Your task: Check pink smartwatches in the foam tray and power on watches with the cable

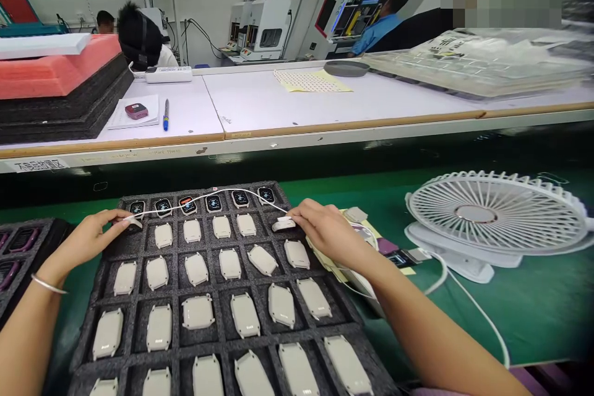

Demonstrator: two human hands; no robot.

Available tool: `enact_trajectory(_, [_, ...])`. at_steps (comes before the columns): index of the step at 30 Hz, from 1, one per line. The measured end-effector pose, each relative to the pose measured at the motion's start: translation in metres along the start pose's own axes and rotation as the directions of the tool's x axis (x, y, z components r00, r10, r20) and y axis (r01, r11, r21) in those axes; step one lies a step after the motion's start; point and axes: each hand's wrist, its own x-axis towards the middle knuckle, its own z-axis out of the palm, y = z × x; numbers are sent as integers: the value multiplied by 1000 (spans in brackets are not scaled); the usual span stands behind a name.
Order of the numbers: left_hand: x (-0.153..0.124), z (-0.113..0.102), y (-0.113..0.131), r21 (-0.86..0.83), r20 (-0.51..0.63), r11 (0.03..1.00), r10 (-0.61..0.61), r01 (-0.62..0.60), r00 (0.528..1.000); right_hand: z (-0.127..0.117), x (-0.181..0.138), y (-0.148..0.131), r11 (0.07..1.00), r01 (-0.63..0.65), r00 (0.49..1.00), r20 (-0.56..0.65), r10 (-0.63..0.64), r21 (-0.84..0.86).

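Note:
A black foam tray [218, 241] lies in front of me with several white watch bodies [197, 312] face down in its cells. Its back row holds watches [188, 205] lying screen up. My left hand [88, 238] pinches a small white connector [133, 221] at the tray's left side. My right hand [327, 230] pinches another white connector [283, 223] over a cell at the tray's right side. A thin white cable [208, 195] arcs between the two connectors above the back row.
A white desk fan [496, 213] lies on the green mat at right, its cord trailing toward me. Another foam tray [18, 253] sits at far left. Behind is a white bench with stacked foam [55, 83], a pen [166, 114] and papers. People work at the back.

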Motion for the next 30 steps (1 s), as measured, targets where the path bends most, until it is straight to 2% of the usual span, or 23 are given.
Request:
enact_trajectory(3, [4,1,-6,-107,70,994,-21,28,997,-8,10,-4,994,-94,980,170,102,-53])
enact_trajectory(7, [7,1,-8,-73,151,997,-29,40,988,-12,26,-18,961,-155,945,248,211,-229])
enact_trajectory(10, [9,-1,-9,-85,202,996,-14,32,979,-14,32,-27,948,-189,936,247,253,-256])
enact_trajectory(15, [13,0,-13,-127,230,991,-8,39,973,-15,35,-25,968,-143,948,252,194,-206])
enact_trajectory(18, [15,2,-13,-100,245,995,28,-4,969,-13,35,-20,970,-136,949,255,187,-203])
enact_trajectory(30, [18,6,-21,-93,223,995,51,-31,973,-5,31,-15,975,-73,976,187,113,-208])
